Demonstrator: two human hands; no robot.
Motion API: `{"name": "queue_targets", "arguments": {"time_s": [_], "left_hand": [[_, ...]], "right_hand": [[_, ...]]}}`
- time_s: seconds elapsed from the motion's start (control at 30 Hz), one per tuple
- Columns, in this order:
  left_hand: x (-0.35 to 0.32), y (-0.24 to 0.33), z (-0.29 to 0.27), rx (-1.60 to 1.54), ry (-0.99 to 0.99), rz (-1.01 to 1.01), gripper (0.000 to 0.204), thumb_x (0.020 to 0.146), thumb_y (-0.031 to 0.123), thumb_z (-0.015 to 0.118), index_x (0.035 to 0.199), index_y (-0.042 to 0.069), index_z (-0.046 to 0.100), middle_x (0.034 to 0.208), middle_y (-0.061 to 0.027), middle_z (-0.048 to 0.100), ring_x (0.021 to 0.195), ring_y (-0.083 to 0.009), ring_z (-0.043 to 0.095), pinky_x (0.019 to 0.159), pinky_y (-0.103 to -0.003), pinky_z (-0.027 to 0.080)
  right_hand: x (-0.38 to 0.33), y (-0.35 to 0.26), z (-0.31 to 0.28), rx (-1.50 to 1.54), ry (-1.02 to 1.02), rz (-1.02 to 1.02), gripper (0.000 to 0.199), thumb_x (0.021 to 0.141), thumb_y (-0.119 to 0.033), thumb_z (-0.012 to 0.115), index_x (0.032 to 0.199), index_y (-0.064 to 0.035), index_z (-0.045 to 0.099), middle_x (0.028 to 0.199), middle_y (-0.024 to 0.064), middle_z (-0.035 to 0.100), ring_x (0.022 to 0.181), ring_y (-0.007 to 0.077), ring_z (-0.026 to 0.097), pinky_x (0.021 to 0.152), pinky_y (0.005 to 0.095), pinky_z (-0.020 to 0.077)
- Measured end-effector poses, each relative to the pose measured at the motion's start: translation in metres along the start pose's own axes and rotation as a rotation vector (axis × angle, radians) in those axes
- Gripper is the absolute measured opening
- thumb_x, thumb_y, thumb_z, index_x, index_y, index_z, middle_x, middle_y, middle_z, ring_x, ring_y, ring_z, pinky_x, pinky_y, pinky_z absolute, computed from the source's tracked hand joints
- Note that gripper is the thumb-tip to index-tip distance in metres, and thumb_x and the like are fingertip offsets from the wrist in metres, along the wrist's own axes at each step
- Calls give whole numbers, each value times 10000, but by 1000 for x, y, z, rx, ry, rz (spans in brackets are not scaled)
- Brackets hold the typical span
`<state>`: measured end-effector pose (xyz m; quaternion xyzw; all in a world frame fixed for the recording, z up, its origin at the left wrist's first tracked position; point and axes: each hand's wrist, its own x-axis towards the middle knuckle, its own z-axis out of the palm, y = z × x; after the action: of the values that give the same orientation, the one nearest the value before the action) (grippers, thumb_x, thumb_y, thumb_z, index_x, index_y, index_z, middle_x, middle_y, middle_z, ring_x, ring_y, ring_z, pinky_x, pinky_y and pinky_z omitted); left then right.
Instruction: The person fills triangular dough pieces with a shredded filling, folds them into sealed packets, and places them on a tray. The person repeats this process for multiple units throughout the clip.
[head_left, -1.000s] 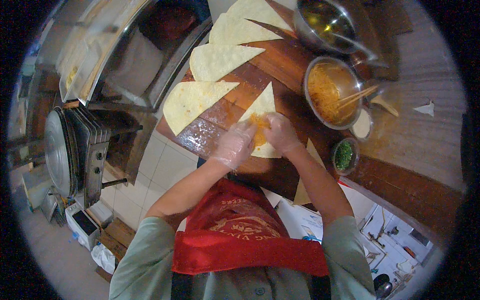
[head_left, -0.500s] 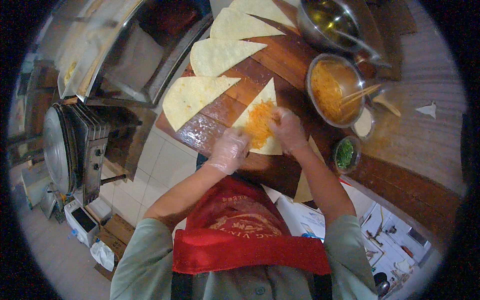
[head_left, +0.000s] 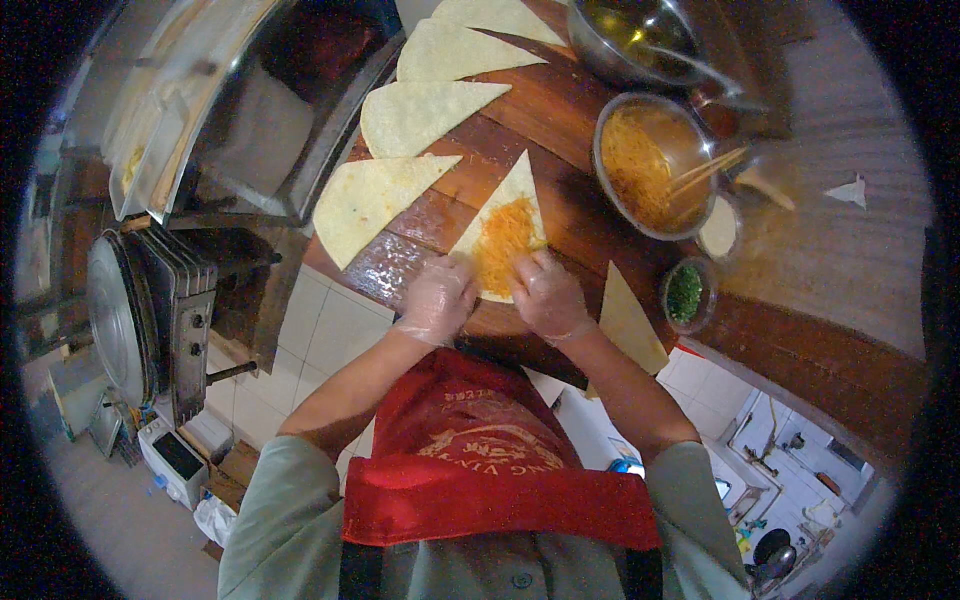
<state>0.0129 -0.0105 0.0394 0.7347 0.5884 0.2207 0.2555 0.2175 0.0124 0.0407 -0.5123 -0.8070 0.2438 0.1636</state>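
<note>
Resting on the near end of a triangular flatbread wrapper [head_left: 505, 235], both gloved hands work at the edge of a wooden counter [head_left: 560, 130]. That wrapper is the landmark: it lies point-away from the person, with a strip of orange shredded filling [head_left: 502, 240] spread along its middle. The left hand [head_left: 438, 298] sits at the wrapper's near left corner, fingers curled loosely and pressed on the dough, holding nothing else. The right hand [head_left: 545, 292] sits at the near right corner, fingertips touching the lower end of the filling, fingers bent and close together; whether it pinches any filling I cannot tell.

Left of the wrapper lies another bare triangle of dough [head_left: 375, 200], and beyond that one, farther from the person, two more triangles [head_left: 425, 115] [head_left: 455, 50] in a row. Right of the wrapper and close to it stands a metal bowl of orange filling [head_left: 640, 165] with chopsticks [head_left: 710, 168] leaning in it. Beyond that bowl is a second metal bowl [head_left: 635, 35] holding a yellowish liquid. Near the wrapper's right, toward the person, lies one more dough triangle [head_left: 628, 322], and just beside it a small cup of chopped green herbs [head_left: 685, 293]. A red apron [head_left: 490, 450] covers the person's front below the hands.
</note>
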Motion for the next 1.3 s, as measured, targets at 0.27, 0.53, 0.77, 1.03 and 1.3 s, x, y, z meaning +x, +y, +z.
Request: {"name": "queue_targets", "arguments": {"time_s": [0.27,0.53,0.77,1.03,1.3], "left_hand": [[5,5,3,36,-26,71,246,799,89,646,1044,67,650,1006,-179,624,935,-392,599,787,-471,513],[25,9,-12,125,-158,202,382,780,73,628,1162,77,608,1098,-182,612,993,-393,590,803,-478,522],[11,3,-24,54,-87,79,395,776,68,644,1169,52,611,1090,-207,614,999,-402,588,807,-475,512],[-11,1,-5,-99,151,-358,284,785,120,680,1020,-33,636,926,-257,654,903,-424,623,801,-473,509],[-3,9,12,-67,224,-285,170,771,106,695,905,22,635,911,-192,633,878,-395,615,765,-462,503]], "right_hand": [[-18,6,15,-98,-139,111,315,831,-141,610,1143,-94,608,945,152,599,831,380,637,699,470,546],[-2,5,0,-149,-150,214,299,849,-142,619,1144,-92,630,1016,179,610,922,365,623,784,444,537],[-29,20,-5,53,117,136,299,846,-165,635,1132,-81,646,969,175,636,878,357,632,763,441,525],[-48,22,12,130,133,568,292,834,-257,689,1014,-27,687,859,165,694,763,304,669,707,390,524],[-36,22,12,316,68,679,213,755,-216,709,787,-11,658,761,170,676,698,322,658,664,393,503]]}}
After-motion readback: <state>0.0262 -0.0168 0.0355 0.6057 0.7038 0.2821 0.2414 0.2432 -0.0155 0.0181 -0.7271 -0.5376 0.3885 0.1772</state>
